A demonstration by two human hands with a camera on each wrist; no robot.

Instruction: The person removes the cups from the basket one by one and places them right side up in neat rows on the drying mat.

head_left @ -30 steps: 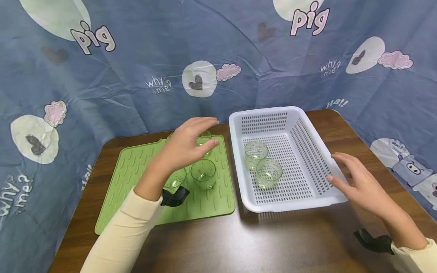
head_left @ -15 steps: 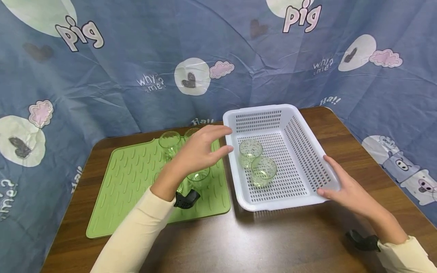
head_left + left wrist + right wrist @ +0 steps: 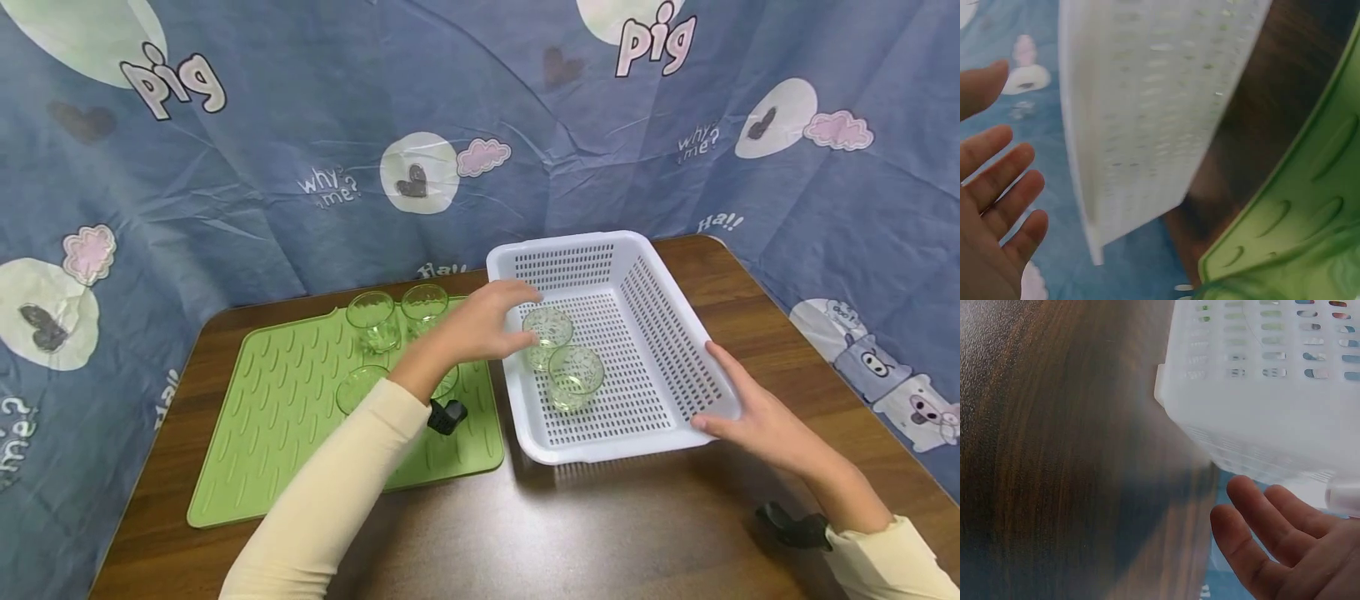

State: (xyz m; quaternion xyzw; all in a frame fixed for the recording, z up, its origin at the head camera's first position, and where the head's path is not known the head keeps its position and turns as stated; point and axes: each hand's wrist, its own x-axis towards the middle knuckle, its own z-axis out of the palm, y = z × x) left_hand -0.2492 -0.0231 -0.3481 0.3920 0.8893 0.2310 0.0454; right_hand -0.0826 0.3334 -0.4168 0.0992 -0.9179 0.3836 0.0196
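My left hand (image 3: 491, 321) hovers over the left rim of the white perforated basket (image 3: 630, 450), thumb and fingers spread with nothing between them. Just right of its fingertips, inside the basket, a clear green-tinted glass (image 3: 547, 325) stands upright. A second such glass (image 3: 575, 371) stands in front of it. At the basket's near right corner, my right hand (image 3: 768, 433) holds the rim, thumb over the front edge and fingers along the outer side. The right wrist view shows three fingers of the right hand (image 3: 1279, 537) beneath the rim.
A green ribbed drying mat (image 3: 262, 417) lies left of the basket. It bears several glasses, including a back-left glass (image 3: 373, 321) and a back-right glass (image 3: 425, 308); my left arm partly hides the front ones. Patterned blue cloth (image 3: 300, 125) hangs behind the wooden table (image 3: 570, 525).
My left hand has moved right, from above the glasses on the mat to the basket's left rim. My right hand has come onto the basket's corner. The view has shifted slightly.
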